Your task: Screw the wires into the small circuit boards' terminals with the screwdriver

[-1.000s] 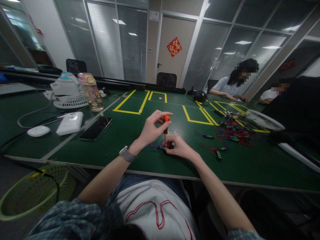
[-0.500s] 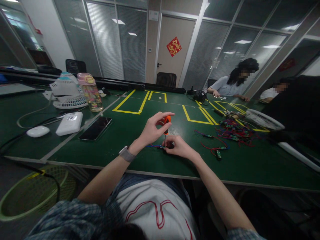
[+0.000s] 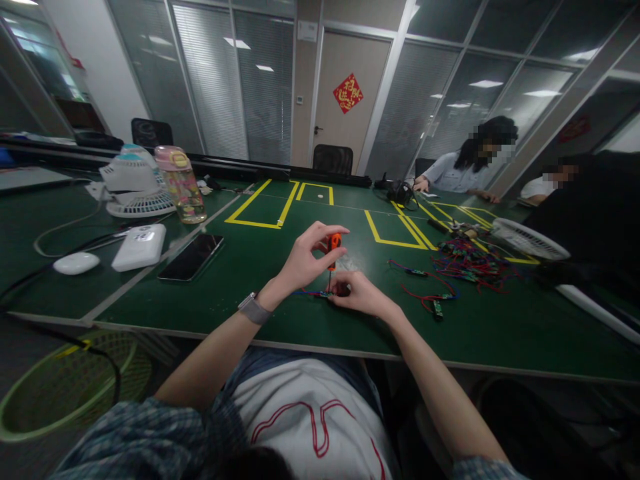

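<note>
An orange and black screwdriver [image 3: 334,252] stands upright, its handle gripped between the thumb and fingers of my left hand [image 3: 311,251]. The shaft runs down to a small green circuit board [image 3: 323,294] with blue and red wires, which lies on the green table [image 3: 240,287]. My right hand [image 3: 359,293] pinches at the board's right end beside the screwdriver tip. Its fingers partly cover that end, so the exact contact of the tip is hidden.
Right of my hands lie loose wired boards [image 3: 437,308] and a tangled pile of wired boards [image 3: 465,260]. To the left are a phone [image 3: 191,257], a white box [image 3: 140,247], a mouse [image 3: 76,263] and a bottle [image 3: 181,185]. A co-worker [image 3: 463,163] sits across at the right.
My left fingers have shifted slightly around the screwdriver, and its handle looks turned. My right hand keeps its place at the board. The co-worker's hand has moved a little to the left.
</note>
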